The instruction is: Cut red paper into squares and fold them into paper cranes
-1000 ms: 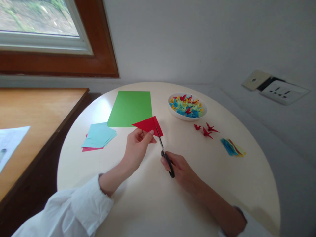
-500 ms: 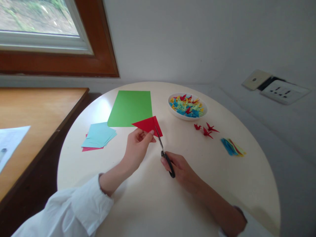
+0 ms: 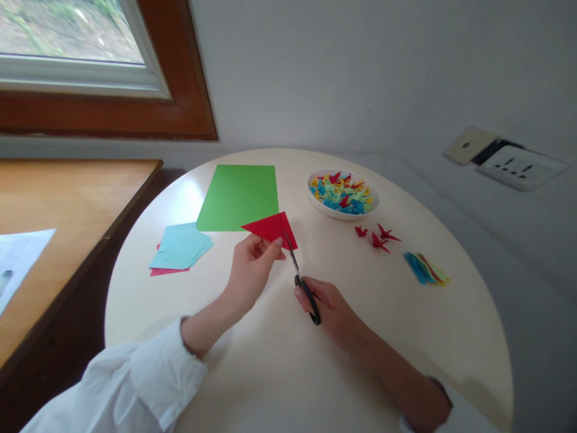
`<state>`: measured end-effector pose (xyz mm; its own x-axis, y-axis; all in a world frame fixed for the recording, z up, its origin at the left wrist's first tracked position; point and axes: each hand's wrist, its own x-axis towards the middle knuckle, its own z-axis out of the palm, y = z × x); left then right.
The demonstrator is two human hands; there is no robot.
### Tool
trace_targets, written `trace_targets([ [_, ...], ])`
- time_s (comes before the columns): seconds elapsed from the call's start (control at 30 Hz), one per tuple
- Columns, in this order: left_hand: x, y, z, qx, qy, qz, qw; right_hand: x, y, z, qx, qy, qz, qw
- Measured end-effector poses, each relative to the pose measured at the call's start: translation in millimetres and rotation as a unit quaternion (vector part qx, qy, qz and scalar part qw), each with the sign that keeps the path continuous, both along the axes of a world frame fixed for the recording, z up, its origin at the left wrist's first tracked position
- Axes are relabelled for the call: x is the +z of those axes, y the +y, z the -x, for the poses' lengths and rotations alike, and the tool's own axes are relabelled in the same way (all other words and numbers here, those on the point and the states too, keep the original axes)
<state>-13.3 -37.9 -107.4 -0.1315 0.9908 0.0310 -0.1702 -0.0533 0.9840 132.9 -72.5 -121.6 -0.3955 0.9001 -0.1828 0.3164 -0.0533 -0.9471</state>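
Observation:
Between the thumb and fingers of my left hand (image 3: 256,258) is a red piece of paper (image 3: 267,227), held by its near edge above the table. My right hand (image 3: 331,304) is wrapped round the black handles of a pair of scissors (image 3: 293,258). The scissor blades lie across the right part of the red paper, pointing away from me. Beyond my left hand a green sheet (image 3: 241,195) lies flat. Light blue paper squares (image 3: 180,246), with pink-red paper under them, are stacked to the left.
A white bowl (image 3: 345,214) full of small colourful paper cranes stands at the back right. Three red paper cranes (image 3: 378,242) lie in front of it, and coloured paper slips (image 3: 426,269) further right. The round white table (image 3: 279,385) meets a wall with a socket (image 3: 518,165).
The scissors have drawn back very slightly toward me along the red paper. My left hand keeps its place, and the things on the table have not moved.

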Motion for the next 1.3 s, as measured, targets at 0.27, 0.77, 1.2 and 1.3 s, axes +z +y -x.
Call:
trace_targets([
  [0.27, 0.6, -0.5, -0.4, 0.003, -0.003, 0.005, 1.0, 0.1, 0.1, -0.2, 0.004, 0.002, -0.011, 1.0],
  [0.77, -0.3, 0.0, -0.1, 0.003, -0.004, 0.003, 1.0, 3.1, 0.1, 0.1, 0.002, 0.005, -0.01, 1.0],
  [1.2, 0.1, 0.8, -0.7, 0.001, -0.013, 0.006, 1.0, 1.8, 0.1, 0.1, -0.001, 0.009, 0.0, 1.0],
  [1.3, -0.2, 0.7, -0.4, 0.001, -0.012, 0.006, 1.0, 2.2, -0.1, -0.1, -0.003, 0.007, -0.003, 1.0],
])
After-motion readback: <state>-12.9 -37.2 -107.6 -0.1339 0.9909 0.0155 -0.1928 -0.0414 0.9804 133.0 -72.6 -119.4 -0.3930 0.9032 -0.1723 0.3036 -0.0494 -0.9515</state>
